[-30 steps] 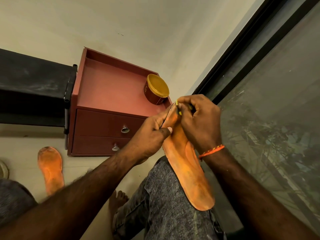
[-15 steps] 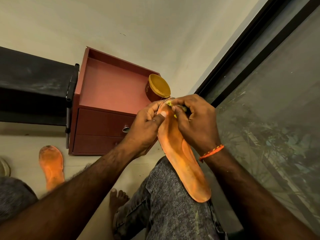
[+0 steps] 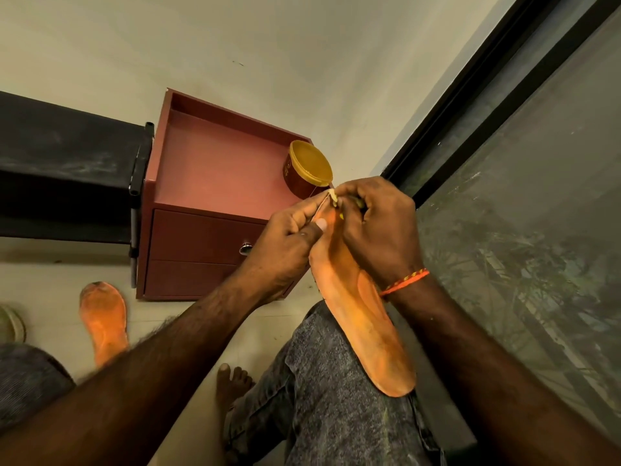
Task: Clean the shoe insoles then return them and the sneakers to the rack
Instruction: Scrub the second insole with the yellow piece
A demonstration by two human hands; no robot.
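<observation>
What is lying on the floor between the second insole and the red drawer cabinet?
Nothing: in the head view, only bare floor separates the second insole from the red drawer cabinet.

Two orange insoles — one [image 3: 361,317] across the knee, one [image 3: 104,317] on the floor. Two hands — left [image 3: 285,250], right [image 3: 376,230]. One red cabinet [image 3: 208,203] with two drawers, one yellow-lidded tub [image 3: 307,169], one black rack [image 3: 64,169], one bare foot [image 3: 232,385].
</observation>
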